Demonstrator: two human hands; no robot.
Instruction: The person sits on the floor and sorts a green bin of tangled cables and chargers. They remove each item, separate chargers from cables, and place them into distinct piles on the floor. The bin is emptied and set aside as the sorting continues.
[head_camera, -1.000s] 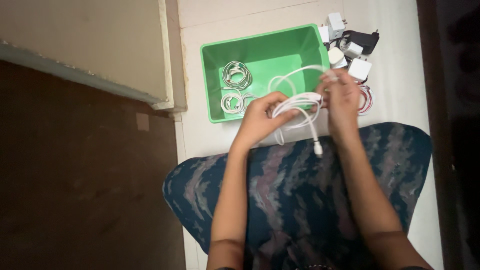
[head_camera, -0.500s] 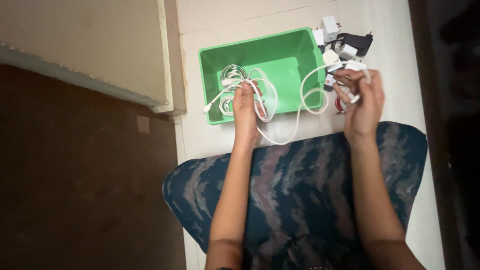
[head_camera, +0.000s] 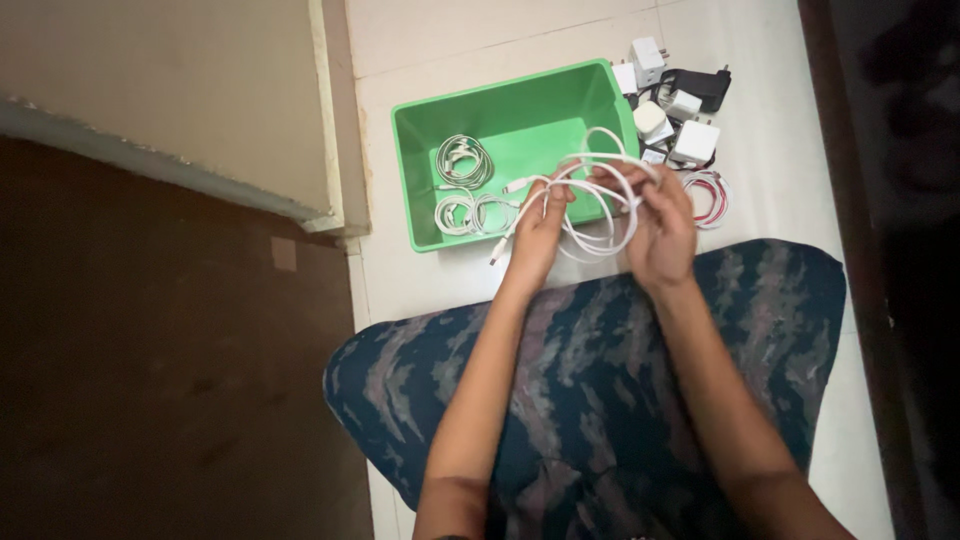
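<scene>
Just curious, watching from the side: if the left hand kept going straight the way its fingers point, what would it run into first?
Probably the green bin. The left hand, holding the white cable, points up and away from the lap toward the bin's near wall, with coiled cables inside beyond it. Depth is unclear, so it might pass above the rim.

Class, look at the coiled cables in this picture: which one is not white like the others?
The red and white coiled cable on the floor right of the green bin. The two coils in the bin and the cable in the hands are all white.
</scene>
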